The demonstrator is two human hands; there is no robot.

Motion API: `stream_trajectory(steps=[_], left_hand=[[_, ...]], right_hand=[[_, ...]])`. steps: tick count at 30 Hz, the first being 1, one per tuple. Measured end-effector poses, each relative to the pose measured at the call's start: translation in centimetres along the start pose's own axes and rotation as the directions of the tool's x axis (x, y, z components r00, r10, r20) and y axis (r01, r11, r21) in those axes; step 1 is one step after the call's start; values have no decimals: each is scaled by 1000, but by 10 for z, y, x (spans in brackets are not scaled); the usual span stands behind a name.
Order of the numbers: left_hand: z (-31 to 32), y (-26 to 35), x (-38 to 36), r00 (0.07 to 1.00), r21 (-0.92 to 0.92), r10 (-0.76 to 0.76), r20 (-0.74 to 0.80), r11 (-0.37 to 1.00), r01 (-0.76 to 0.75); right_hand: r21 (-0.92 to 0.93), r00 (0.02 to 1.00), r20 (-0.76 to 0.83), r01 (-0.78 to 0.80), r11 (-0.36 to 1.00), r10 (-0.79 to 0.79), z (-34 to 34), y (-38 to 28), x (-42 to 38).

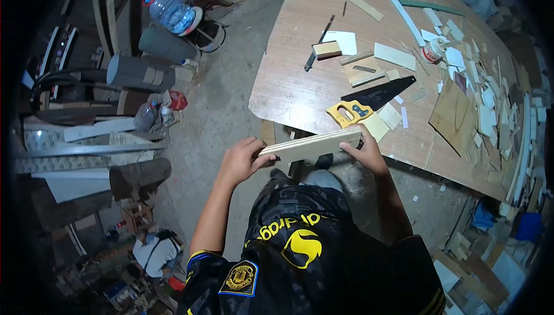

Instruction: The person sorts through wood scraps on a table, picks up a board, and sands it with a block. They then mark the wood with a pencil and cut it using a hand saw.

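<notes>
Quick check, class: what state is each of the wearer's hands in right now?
Left hand: closed, holding one end of the wood.
Right hand: closed, holding the other end.

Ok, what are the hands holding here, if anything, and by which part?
A flat piece of wood, held by its two ends: the left hand at one, the right hand at the other.
</notes>
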State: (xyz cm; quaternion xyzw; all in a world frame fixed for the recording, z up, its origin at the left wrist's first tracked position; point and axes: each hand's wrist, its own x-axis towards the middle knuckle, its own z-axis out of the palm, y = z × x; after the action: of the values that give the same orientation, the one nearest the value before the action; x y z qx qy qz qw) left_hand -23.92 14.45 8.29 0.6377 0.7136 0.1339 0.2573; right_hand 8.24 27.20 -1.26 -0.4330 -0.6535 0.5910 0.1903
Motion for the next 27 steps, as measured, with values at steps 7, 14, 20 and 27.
stream_trajectory(steps=[7, 14, 20, 27], left_hand=[[3, -10, 70, 980, 158, 17, 196, 986, -49], [10, -58, 117, 929, 253, 367, -49, 904, -344], [32, -120, 151, 817, 230, 480, 319, 798, -558], [47, -226, 197, 954, 104, 282, 99, 951, -292]], right_hand=[[466, 964, -202, -59, 883, 171, 15, 36, -4], [586, 845, -423, -22, 810, 329, 59, 63, -18], [503, 677, -579, -141, 853, 454, 142, 96, 5], [836, 569, -514, 163, 525, 642, 241, 67, 50]])
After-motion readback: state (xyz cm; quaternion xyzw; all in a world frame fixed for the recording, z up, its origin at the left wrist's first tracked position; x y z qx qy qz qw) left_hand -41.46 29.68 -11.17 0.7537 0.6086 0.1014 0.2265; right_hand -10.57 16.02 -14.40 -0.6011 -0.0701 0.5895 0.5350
